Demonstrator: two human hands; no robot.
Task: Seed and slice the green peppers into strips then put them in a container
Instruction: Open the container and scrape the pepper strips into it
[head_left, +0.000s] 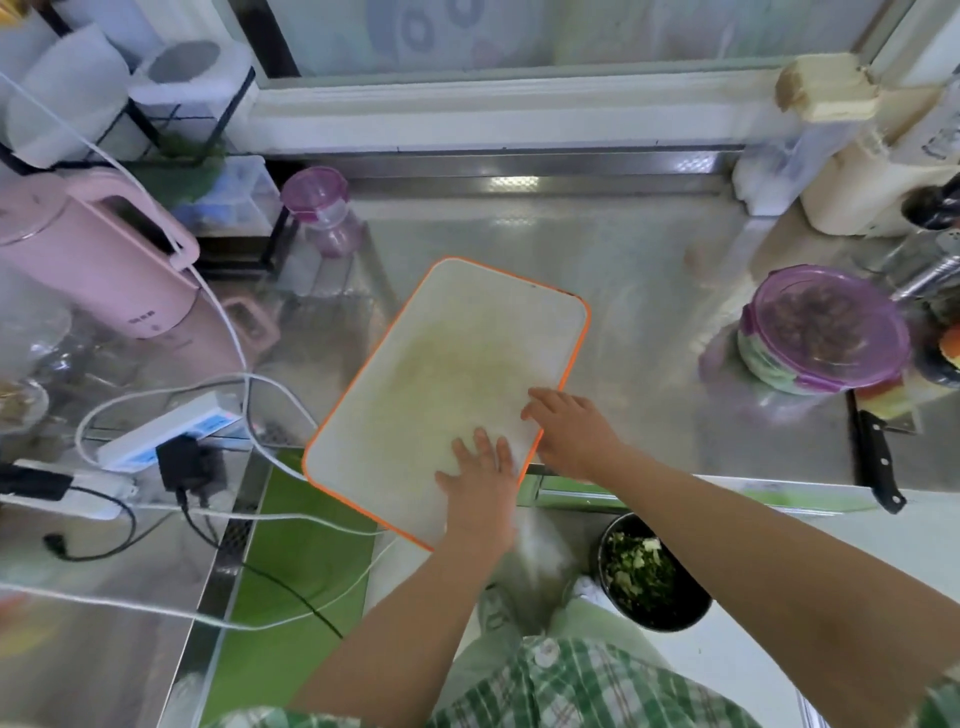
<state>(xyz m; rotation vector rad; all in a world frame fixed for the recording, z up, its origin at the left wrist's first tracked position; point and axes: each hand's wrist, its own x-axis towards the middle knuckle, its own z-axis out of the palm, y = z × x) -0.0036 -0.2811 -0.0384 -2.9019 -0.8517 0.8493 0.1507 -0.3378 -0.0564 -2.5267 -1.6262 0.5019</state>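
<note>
purple-lid container (769, 364) at right; l hand (483, 483), r hand (569, 434) flat on cutting board (447, 353), fingers (484, 442) straight.

Stainless steel counter (597, 249) fills most of the view, shiny, with bright glare patches toward the back. Behind it a raised steel ledge (519, 166), then a white window frame (493, 111) with frosted glass (519, 31) — daylight coming through. Counter runs on down the left side, with a green cabinet front (291, 519) below its edge. Pale floor (753, 665) lower right. Black wire rack (156, 124) in the back-left corner.
</note>
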